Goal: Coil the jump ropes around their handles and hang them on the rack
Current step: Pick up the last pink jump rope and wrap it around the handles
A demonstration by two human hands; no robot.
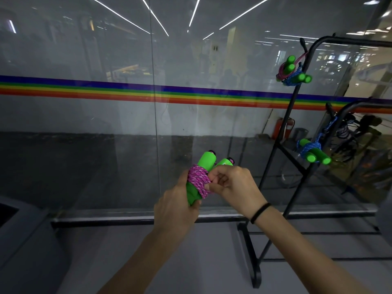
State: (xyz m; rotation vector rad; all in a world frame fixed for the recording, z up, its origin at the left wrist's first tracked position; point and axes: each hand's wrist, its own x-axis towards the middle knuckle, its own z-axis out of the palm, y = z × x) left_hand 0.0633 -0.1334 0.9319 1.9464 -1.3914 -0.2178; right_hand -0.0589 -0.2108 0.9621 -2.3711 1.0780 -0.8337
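I hold a pink jump rope [198, 179] coiled around its two green handles [206, 161] in front of a glass wall. My left hand [177, 203] grips the lower end of the handles. My right hand [230, 183] pinches the pink cord at the coil's right side. On the black rack [284, 132] at the right, a pink coiled rope [286, 67] and a blue coiled rope [298, 78] hang on the upper hook. Another blue coiled rope [312, 152] hangs on the lower hook.
The glass wall [106, 124] with a rainbow stripe stands straight ahead, its metal floor rail [127, 218] below my hands. A grey object [23, 240] sits at the lower left. The rack's foot [252, 262] reaches across the floor near my right forearm.
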